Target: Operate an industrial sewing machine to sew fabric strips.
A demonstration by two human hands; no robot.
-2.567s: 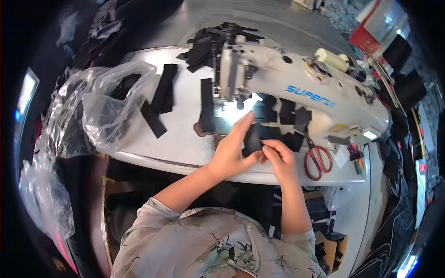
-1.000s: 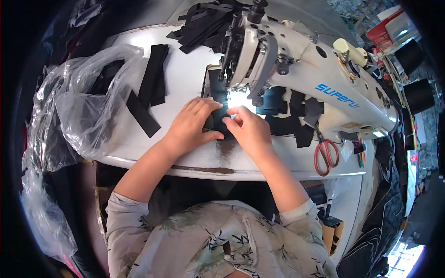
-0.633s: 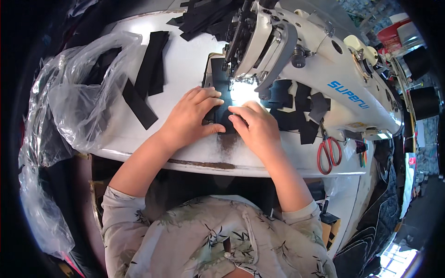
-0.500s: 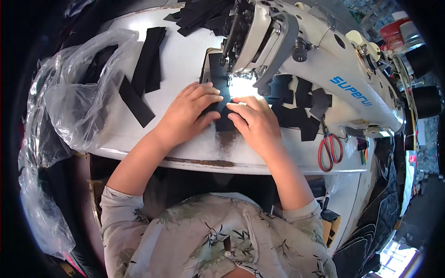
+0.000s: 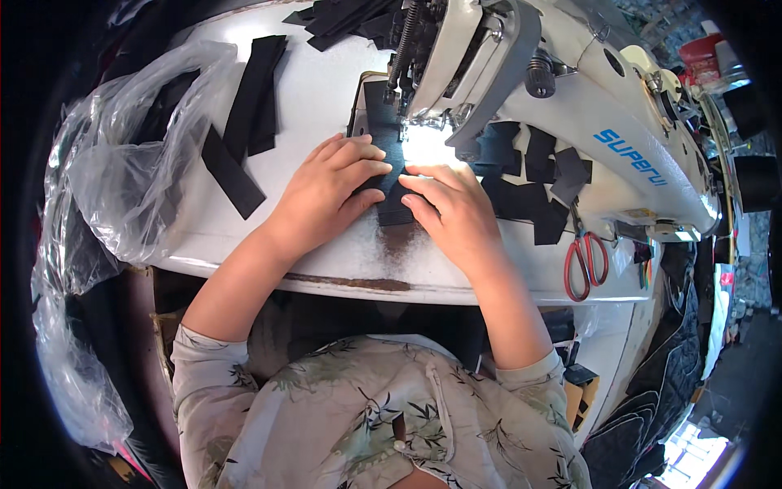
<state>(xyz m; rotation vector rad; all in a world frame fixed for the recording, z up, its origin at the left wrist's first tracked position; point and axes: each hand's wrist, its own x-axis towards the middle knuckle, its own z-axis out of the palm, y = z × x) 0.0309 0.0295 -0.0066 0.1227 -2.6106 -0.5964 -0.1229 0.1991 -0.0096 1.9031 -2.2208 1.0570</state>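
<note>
A strip of black fabric lies flat under the needle area of a white sewing machine, in the glare of its lamp. My left hand rests on the strip's left side, fingers stretched and thumb apart. On the other side, my right hand presses the strip with its fingertips, just below the lit spot. Both hands are open, and a narrow band of fabric shows between them. The lamp's glare hides the needle point and the fabric right under it.
Red-handled scissors lie right of my right hand, beside several dark fabric pieces. Left of my hands are black strips and a clear plastic bag. More black pieces lie at the back. The worn table edge runs before me.
The whole view has shifted slightly, so the machine and scissors appear a little farther right. Both hands stay on the fabric strip in nearly the same pose.
</note>
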